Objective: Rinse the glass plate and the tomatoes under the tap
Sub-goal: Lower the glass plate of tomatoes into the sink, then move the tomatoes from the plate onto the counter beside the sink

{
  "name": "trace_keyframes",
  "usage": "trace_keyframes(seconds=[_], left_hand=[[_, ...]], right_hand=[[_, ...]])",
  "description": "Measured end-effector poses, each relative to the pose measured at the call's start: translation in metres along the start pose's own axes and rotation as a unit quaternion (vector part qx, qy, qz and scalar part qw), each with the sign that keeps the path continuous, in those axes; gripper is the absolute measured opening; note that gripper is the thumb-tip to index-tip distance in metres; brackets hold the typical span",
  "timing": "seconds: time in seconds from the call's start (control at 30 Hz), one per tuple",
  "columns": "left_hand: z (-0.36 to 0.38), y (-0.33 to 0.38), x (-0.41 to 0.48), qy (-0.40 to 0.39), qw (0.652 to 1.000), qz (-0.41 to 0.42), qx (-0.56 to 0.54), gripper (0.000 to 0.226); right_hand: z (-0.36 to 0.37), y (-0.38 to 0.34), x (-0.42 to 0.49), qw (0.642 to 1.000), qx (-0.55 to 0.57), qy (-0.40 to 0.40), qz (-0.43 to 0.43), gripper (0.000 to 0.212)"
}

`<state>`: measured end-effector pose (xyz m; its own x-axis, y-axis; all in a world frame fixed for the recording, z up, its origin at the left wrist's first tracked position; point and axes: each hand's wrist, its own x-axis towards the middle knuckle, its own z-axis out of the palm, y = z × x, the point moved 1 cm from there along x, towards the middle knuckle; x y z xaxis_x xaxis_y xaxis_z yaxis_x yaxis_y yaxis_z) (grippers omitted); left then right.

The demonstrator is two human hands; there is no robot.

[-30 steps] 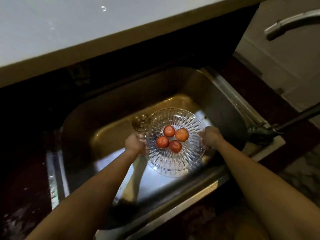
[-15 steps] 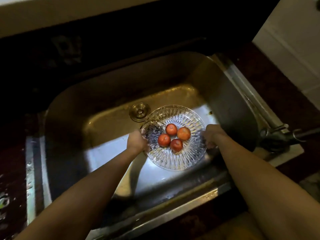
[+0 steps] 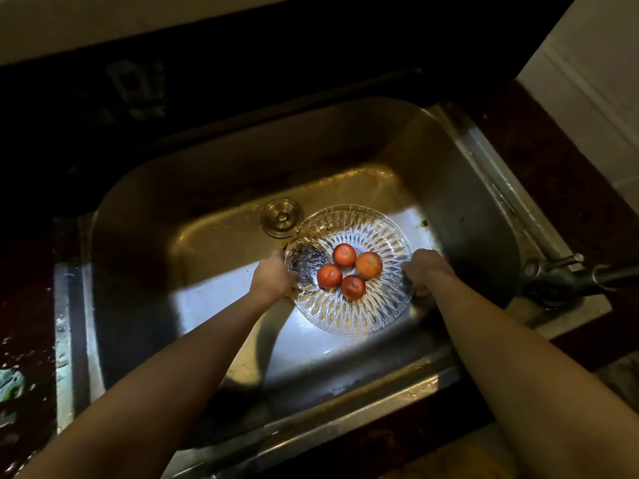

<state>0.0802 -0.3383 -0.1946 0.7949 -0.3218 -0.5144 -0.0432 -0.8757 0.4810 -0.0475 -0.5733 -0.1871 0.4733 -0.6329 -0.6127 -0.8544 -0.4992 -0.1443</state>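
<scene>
A round cut-glass plate is held low inside the steel sink, just right of the drain. Several red tomatoes lie clustered at its middle. My left hand grips the plate's left rim and my right hand grips its right rim. The tap is a dark fitting on the sink's right edge; its spout runs out of view to the right. No water stream shows over the plate.
The drain strainer sits at the sink's back, beside the plate. Dark wet countertop surrounds the sink, with a greenish object at the far left. A white wall or cabinet rises at the right.
The plate with the tomatoes has stayed between both hands and sunk slightly deeper into the sink. The view has tilted down, so the drain and the sink's front rim show more fully.
</scene>
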Motion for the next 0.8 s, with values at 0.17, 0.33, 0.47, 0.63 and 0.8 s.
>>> trace_keyframes(seconds=[0.17,0.33,0.47,0.63,0.8], left_hand=[[-0.003,-0.001,-0.018,0.024,0.999,0.028,-0.013,0.040],[-0.004,0.011,-0.037,0.025,0.997,0.077,-0.007,0.041],[0.005,0.018,-0.047,-0.004,0.995,0.101,0.018,0.055],[0.014,0.034,-0.050,-0.033,0.991,0.128,0.036,0.068],[0.025,0.042,-0.044,-0.008,0.990,0.134,0.039,0.067]], right_hand=[[0.003,0.001,-0.011,0.998,-0.059,0.032,0.003,0.031],[-0.010,-0.015,-0.024,0.995,-0.082,0.061,-0.004,0.034],[-0.011,-0.016,-0.038,0.996,-0.034,-0.011,-0.082,0.040],[-0.018,-0.018,-0.045,0.975,0.012,-0.069,-0.213,0.068],[-0.015,-0.030,-0.034,0.964,-0.009,-0.062,-0.259,0.069]])
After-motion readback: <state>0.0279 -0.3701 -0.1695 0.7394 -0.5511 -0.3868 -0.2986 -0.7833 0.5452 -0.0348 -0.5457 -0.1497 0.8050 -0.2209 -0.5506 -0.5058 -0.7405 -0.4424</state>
